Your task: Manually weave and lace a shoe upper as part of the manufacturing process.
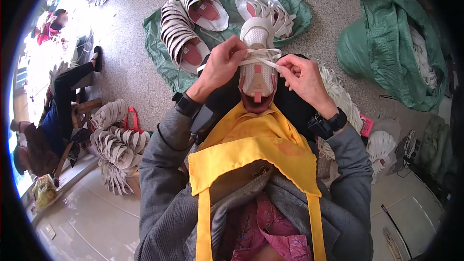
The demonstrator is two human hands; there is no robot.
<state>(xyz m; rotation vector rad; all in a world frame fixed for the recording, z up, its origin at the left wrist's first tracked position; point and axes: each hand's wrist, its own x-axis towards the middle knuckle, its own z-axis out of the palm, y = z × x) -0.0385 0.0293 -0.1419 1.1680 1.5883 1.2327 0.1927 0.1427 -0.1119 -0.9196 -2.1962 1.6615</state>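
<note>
A white sneaker upper with pink patches lies along my lap, its toe pointing away from me and its pink-lined opening toward my yellow apron. White shoelace crosses over its tongue in loops. My left hand pinches the lace at the left edge of the upper, fingers closed. On the other side my right hand grips a lace strand between thumb and fingers, pulled out to the right. Both hands are just above the upper.
Ahead on the floor, a green woven sack lies under nested rows of white uppers. Another green sack holds more white pieces at right. White laces heap by my right arm. Stacked uppers and a seated person are at left.
</note>
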